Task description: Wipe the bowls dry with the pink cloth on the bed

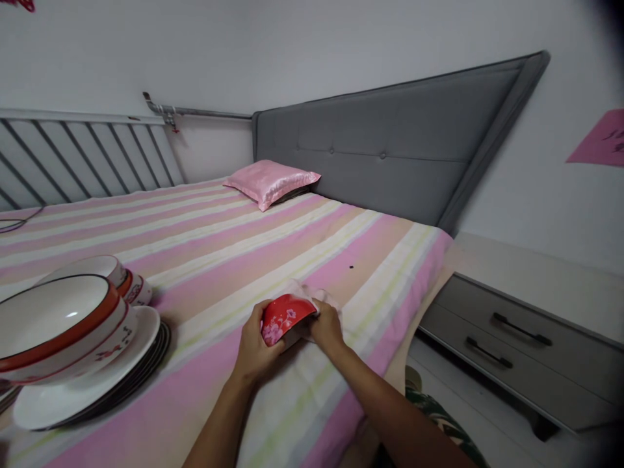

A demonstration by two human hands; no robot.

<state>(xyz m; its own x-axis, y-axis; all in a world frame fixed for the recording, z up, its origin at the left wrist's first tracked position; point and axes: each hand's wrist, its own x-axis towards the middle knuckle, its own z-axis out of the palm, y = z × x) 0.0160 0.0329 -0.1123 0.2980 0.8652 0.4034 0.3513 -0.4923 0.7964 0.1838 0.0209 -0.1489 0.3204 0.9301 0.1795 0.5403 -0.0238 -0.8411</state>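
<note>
A red bowl [287, 313] with pink flowers on its side is held tilted just above the bed. My left hand [256, 344] is closed around its left edge, thumb and fingers on opposite sides. On the other side, my right hand [325, 325] is closed on a pale pink cloth [298, 286] pressed at the bowl's right rim. Part of the cloth spreads behind the bowl. How far the right fingers reach round the bowl is hidden.
To the left, large white bowls with red bands [63, 325] stand on stacked plates [146, 325]. A pink pillow [273, 179] lies by the grey headboard [370, 143]. Striped bedding [205, 279] covers the bed. A grey drawer cabinet [526, 351] stands right.
</note>
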